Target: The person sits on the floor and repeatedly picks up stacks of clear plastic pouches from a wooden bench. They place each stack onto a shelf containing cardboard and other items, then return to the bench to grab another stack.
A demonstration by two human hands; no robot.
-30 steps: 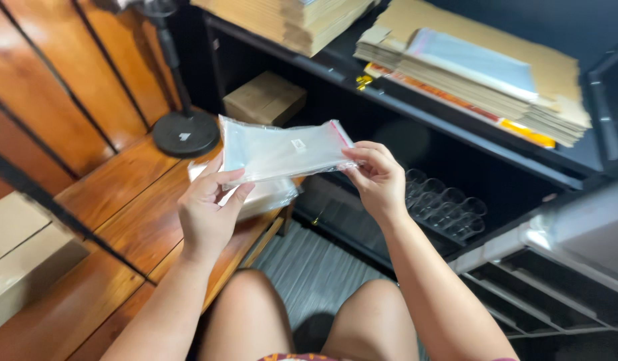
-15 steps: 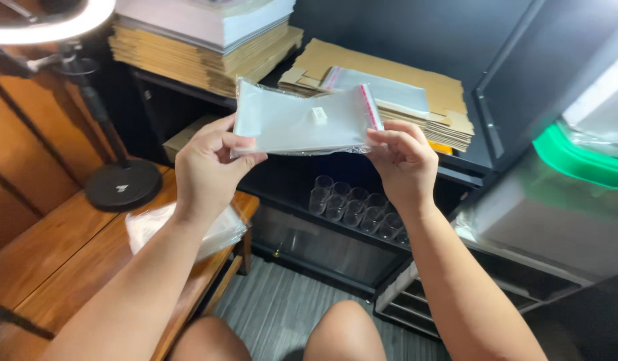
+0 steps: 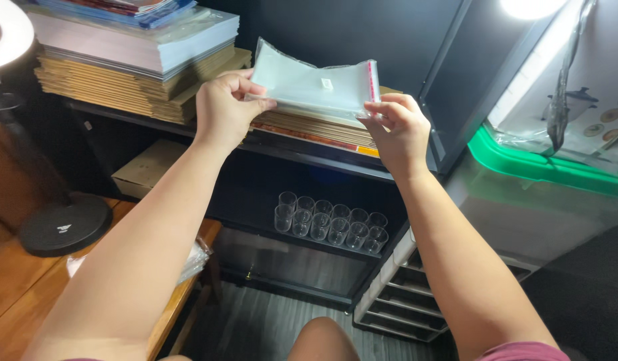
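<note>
Two hands: left hand (image 3: 222, 110) and right hand (image 3: 400, 130) each pinched an end of the bags (image 3: 316, 90), fingers clamped on them.
Place: bags were upper centre of the frame, over the cardboard (image 3: 322, 128) on the shelf (image 3: 302, 152).
Handling: likely light, limp, slippery; edge pinches at both ends suited it.
Hidden: bag count unclear; bags' far edge against the cardboard was hard to read; cups (image 3: 329, 224) sat dim, lower centre.
</note>
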